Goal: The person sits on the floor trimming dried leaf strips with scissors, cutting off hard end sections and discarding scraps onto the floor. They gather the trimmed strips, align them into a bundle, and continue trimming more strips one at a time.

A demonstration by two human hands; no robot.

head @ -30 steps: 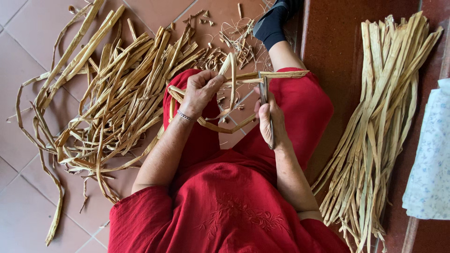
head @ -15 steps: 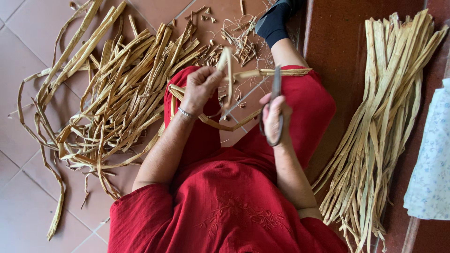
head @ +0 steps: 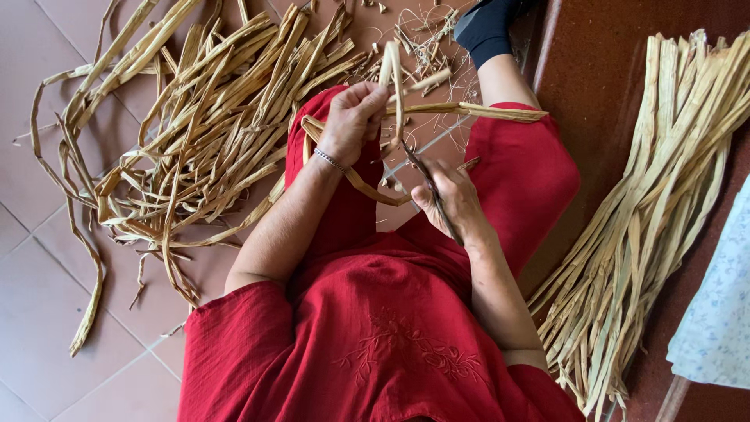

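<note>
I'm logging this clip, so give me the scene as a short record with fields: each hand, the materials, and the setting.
left hand: grip closed on an upright dried leaf strip
right hand: grip closed on a thin dark blade tool
left of lap: loose heap of dried strips on tiled floor
right of lap: straighter bundle of strips
clothing: red garment, dark sock
far right: pale patterned cloth

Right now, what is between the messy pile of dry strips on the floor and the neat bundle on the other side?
In the head view, the person's legs in red cloth lie between the messy pile and the neat bundle, with both hands working a strip there.
</note>
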